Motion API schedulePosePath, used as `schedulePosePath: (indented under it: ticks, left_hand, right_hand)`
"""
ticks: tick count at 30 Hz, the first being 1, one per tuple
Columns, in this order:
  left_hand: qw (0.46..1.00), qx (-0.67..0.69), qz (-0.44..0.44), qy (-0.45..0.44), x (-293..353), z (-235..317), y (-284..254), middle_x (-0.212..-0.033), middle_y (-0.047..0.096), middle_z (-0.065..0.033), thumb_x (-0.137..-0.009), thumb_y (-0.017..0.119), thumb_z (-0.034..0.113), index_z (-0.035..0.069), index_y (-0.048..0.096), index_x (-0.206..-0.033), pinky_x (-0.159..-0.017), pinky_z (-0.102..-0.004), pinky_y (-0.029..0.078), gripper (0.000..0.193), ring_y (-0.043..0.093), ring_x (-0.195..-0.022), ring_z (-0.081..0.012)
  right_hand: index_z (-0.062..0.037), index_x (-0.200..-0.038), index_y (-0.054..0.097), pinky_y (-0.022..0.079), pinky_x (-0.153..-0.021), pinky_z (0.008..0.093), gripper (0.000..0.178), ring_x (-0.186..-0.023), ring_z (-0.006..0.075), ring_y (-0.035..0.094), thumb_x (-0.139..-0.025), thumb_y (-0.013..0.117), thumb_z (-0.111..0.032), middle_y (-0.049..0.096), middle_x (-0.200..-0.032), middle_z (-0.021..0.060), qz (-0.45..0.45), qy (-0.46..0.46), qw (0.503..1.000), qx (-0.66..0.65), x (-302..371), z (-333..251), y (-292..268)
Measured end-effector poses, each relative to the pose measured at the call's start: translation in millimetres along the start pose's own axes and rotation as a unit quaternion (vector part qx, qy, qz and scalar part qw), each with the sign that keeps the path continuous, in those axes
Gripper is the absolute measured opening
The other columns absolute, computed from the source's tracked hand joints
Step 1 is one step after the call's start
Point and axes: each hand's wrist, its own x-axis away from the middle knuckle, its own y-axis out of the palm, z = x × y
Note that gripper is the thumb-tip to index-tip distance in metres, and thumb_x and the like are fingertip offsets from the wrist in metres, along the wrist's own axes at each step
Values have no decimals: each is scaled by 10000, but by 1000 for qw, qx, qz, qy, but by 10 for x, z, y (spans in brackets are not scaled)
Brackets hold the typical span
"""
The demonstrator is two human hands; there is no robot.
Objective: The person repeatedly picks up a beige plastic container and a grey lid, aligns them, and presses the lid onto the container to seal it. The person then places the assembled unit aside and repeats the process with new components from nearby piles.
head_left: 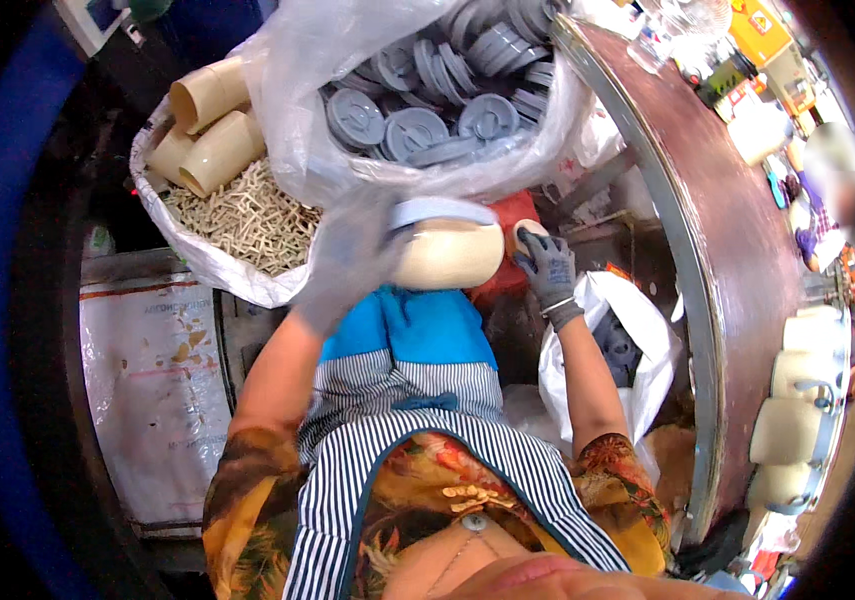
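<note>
A beige canister (447, 255) with a grey lid (444, 211) on its far side is held over my lap. My left hand (352, 250), in a grey glove and smeared by motion, is at its left end; the fingers seem closed around it, though they are not sharp. Off to the right of the canister, my gloved right hand (547, 268) pinches a small round beige piece (528, 236) between thumb and fingers. Something red (515, 225) lies beneath and behind that piece.
Ahead stands a clear plastic bag (297, 120) of grey lids. A white sack (172, 235) at left holds beige canisters and small beige pieces. A white bag (654, 355) with grey parts sits by my right forearm. The brown table (707, 240) bears lidded canisters (792, 430); another person is beyond.
</note>
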Motion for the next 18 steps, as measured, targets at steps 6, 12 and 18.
schedulePosePath:
  ticks: [6,12,18]
  left_hand:
    - [914,137,176,-339,1299,-453,-897,-1079,616,-184,-884,610,161,3,570,-1157,-869,-406,474,318,601,-1008,-304]
    - [962,-167,122,-178,1630,-525,-927,-1151,586,-173,-880,599,130,34,540,-1295,-895,-446,488,430,581,-1048,-369]
    - [945,22,164,-283,1961,-569,-923,-1167,575,-196,-904,561,118,-3,554,-1271,-881,-441,502,387,583,-1060,-360]
  right_hand:
    - [-176,-1297,584,468,-863,437,481,-1038,315,579,-834,689,-249,633,-1109,76,78,-210,974,-40,-1659,-946,-218]
    - [-234,-1368,530,496,-875,450,556,-1052,331,599,-832,677,-222,626,-1167,142,-87,-122,987,56,-2029,-670,648]
    - [-79,-1412,483,456,-970,299,535,-1153,165,582,-900,629,-123,603,-1320,128,-46,88,843,-529,-623,-806,-701]
